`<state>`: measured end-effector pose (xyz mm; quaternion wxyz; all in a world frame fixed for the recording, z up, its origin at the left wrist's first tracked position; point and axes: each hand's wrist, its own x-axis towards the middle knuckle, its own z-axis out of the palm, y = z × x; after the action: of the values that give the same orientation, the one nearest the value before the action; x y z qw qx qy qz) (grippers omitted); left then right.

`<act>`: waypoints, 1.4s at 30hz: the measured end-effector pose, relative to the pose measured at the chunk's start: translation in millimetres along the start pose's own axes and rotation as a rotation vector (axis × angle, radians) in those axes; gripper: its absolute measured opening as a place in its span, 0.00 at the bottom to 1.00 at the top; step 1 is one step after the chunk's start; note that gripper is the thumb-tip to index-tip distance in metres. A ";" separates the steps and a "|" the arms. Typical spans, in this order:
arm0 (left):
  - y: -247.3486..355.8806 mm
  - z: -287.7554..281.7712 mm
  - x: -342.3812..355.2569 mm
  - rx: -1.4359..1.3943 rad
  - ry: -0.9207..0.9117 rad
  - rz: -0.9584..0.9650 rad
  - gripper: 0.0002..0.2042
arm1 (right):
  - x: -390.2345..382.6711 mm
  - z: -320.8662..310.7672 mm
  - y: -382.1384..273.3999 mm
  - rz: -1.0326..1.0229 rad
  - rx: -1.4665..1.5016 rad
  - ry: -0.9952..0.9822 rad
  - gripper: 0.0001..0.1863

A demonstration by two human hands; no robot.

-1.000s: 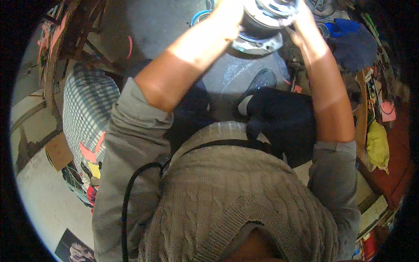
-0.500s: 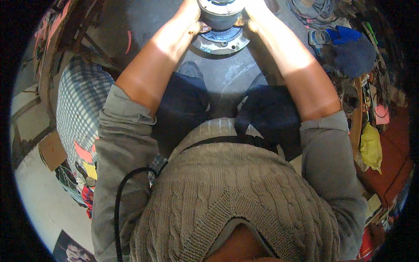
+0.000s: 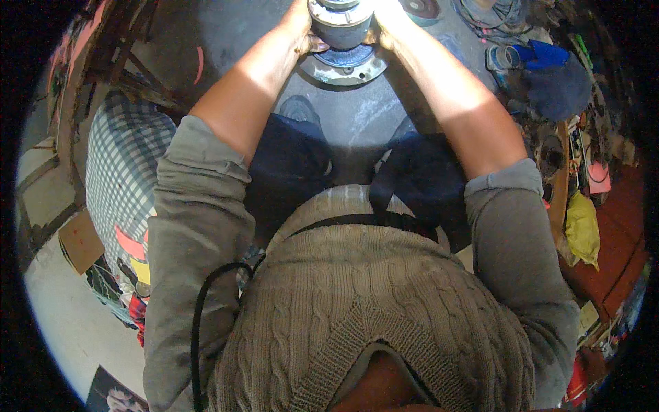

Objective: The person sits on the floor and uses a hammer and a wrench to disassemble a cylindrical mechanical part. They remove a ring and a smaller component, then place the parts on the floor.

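A round metal part stands at the top middle: a dark cylinder [image 3: 341,36] with a pale, stepped top. Beneath it sits a blue ring [image 3: 349,56], on a grey metal flange [image 3: 343,75] with holes near its edge. My left hand [image 3: 300,31] closes on the cylinder's left side, its fingertips low, near the blue ring. From the other side my right hand [image 3: 386,29] grips it, with part of its fingers hidden behind the cylinder. Strong light washes out both hands.
A dark round disc [image 3: 420,9] lies on the floor beyond my right hand. Coiled cable [image 3: 491,17], a blue-and-white container [image 3: 504,58] and a yellow bag [image 3: 583,230] are on the right. To the left are checked cloth [image 3: 127,151] and a wooden frame [image 3: 130,51].
The metal part and both hands appear slightly further left in the picture. More of the dark disc beyond my right hand shows now. My grip looks the same.
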<state>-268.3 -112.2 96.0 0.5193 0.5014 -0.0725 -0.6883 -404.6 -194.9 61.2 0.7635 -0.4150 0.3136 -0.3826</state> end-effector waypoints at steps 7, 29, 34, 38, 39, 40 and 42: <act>1.0 1.2 -5.8 -0.007 -0.078 -0.006 0.32 | 1.7 -2.2 -4.5 0.067 0.068 -0.081 0.09; 53.6 52.1 -101.8 0.743 -0.116 0.879 0.25 | -138.2 -59.7 -174.5 0.075 -0.131 -0.023 0.30; 74.3 73.5 -133.5 1.439 -0.011 0.849 0.27 | -190.2 -91.1 -168.0 0.196 -0.550 0.142 0.30; 86.8 86.0 -137.9 1.694 0.001 0.900 0.29 | -195.1 -104.8 -144.7 -0.232 -1.043 0.072 0.29; 89.4 88.9 -136.6 1.742 0.001 0.891 0.30 | -193.9 -107.2 -142.2 -0.210 -1.135 0.060 0.30; 91.5 91.5 -134.9 1.786 0.001 0.882 0.30 | -193.1 -109.6 -141.5 -0.197 -1.225 0.062 0.30; 97.0 95.7 -131.5 1.924 -0.024 0.933 0.32 | -193.0 -111.9 -141.3 -0.218 -1.370 0.027 0.30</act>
<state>-284.7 -92.6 283.7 0.1166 0.6162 -0.7748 -0.0799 -638.1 -127.3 164.5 0.2829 -0.8279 0.4504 -0.1779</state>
